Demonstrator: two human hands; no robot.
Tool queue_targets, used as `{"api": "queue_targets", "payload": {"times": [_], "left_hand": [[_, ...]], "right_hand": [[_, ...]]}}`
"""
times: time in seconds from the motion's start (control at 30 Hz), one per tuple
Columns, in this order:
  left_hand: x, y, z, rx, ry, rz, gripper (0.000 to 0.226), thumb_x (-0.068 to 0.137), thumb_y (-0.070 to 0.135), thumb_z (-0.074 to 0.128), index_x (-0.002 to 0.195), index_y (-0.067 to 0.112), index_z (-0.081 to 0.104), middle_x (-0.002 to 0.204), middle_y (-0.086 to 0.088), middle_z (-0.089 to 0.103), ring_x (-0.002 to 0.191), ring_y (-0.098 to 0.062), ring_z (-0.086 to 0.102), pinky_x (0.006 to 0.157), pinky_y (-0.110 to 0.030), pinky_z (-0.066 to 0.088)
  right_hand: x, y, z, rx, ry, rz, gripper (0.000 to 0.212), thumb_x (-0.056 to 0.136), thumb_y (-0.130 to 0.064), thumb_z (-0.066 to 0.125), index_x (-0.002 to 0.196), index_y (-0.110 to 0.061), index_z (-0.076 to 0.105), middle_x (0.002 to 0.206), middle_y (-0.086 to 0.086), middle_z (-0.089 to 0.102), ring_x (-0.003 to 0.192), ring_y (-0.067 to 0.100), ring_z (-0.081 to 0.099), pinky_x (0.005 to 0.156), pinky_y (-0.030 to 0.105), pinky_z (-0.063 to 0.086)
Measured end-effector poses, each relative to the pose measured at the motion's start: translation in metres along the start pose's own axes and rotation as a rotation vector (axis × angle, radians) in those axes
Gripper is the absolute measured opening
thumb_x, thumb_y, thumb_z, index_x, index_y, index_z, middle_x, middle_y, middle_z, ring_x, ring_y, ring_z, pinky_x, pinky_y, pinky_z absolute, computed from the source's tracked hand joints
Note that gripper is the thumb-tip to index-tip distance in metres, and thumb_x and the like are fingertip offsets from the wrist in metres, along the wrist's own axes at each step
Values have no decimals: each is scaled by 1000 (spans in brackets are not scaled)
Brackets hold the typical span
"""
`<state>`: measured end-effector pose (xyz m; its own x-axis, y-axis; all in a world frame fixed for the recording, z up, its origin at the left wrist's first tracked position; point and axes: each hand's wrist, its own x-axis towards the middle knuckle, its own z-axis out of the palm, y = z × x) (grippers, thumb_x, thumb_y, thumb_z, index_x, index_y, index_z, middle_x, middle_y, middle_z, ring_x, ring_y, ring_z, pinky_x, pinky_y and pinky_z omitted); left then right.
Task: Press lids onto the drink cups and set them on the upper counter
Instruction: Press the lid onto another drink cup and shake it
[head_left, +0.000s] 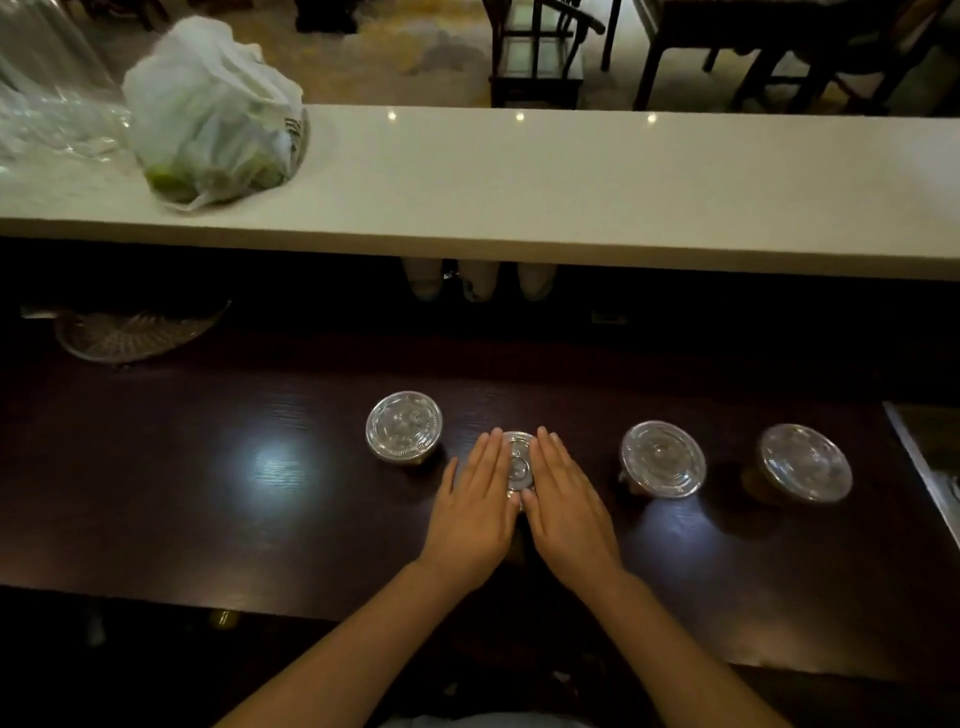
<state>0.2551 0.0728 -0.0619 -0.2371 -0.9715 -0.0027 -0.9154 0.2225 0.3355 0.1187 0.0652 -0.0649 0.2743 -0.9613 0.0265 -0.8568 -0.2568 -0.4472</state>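
Fingers straight on left hand (475, 506) and right hand (563, 506), both flat, pressing round clear ribbed lid (518, 462) onto its cup; dark woodgrain counter (208, 467).

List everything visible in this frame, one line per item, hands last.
Lidded cups: four, clear lids, in a row on the lower counter; one under the hands.
Upper counter: one, white.
Lower counter: one, dark wood.
Bag: one, white plastic, green items inside, upper counter left.
Dish: one, clear, lower counter left.
Chairs: dark, beyond the counter.
Left hand, right hand: flat, pressing the lid.
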Motion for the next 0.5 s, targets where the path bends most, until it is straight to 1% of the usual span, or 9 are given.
{"api": "queue_targets", "payload": {"times": [0.07, 0.13, 0.23, 0.27, 0.3, 0.37, 0.4, 0.47, 0.5], "left_hand": [[-1, -1, 6, 3, 50, -16, 59, 93, 36, 22, 145, 8, 20, 154, -7, 21, 141, -18, 15, 110, -40, 20], [1, -2, 7, -11, 57, -6, 58, 93, 34, 24, 144, 7, 20, 153, -8, 22, 141, -19, 16, 110, -38, 22], [1, -4, 7, -32, 43, 22, 59, 93, 33, 28, 144, 4, 19, 152, -11, 24, 140, -22, 19, 109, -41, 29], [1, -4, 6, -38, 27, 24, 60, 93, 33, 26, 144, 5, 15, 153, -10, 21, 141, -21, 15, 111, -41, 29], [2, -4, 5, -45, 6, 24, 60, 93, 35, 22, 145, 7, 9, 155, -8, 12, 142, -18, 7, 113, -40, 26], [5, -9, 0, -46, -70, 64, 59, 93, 39, 14, 143, 14, -6, 154, 1, -9, 142, -12, -12, 118, -35, 13], [5, -12, -4, -22, -97, 109, 59, 92, 39, 13, 142, 16, -9, 152, 4, -13, 140, -10, -16, 118, -33, 8], [8, -18, -14, 43, -139, 198, 59, 92, 36, 14, 144, 17, -7, 152, 6, -13, 140, -9, -16, 116, -30, 3], [9, -19, -19, 63, -148, 231, 60, 92, 34, 16, 146, 17, -3, 154, 5, -10, 141, -10, -13, 115, -30, 4]], "right_hand": [[-3, 0, 6, -35, 54, 16, 62, 89, -34, 21, 145, -7, 20, 153, 4, 14, 141, 14, 9, 112, 32, 14], [-1, 1, 8, -80, 91, 14, 59, 89, -30, 27, 142, -5, 31, 150, 10, 29, 139, 18, 22, 113, 35, 21], [1, 3, 7, -119, 56, 3, 59, 89, -31, 28, 141, -6, 33, 149, 10, 33, 137, 17, 25, 108, 37, 17], [0, 3, 5, -124, 40, 7, 59, 89, -31, 28, 142, -6, 33, 149, 9, 34, 137, 17, 25, 107, 37, 17], [-1, 2, 3, -131, 37, 10, 58, 89, -32, 28, 142, -7, 33, 149, 9, 34, 137, 16, 25, 107, 38, 17], [0, 1, 1, -119, 41, 13, 58, 89, -34, 29, 140, -6, 35, 146, 11, 39, 136, 17, 25, 106, 38, 18], [-1, 1, 1, -111, 51, 14, 58, 89, -35, 31, 138, -4, 37, 144, 12, 42, 135, 18, 25, 105, 39, 19], [-8, 4, 1, -116, 89, 11, 59, 88, -38, 34, 134, -2, 43, 138, 15, 48, 133, 21, 29, 106, 41, 21], [-13, 6, 0, -122, 122, -3, 57, 89, -39, 35, 130, -2, 47, 133, 15, 52, 130, 23, 34, 105, 42, 22]]}}
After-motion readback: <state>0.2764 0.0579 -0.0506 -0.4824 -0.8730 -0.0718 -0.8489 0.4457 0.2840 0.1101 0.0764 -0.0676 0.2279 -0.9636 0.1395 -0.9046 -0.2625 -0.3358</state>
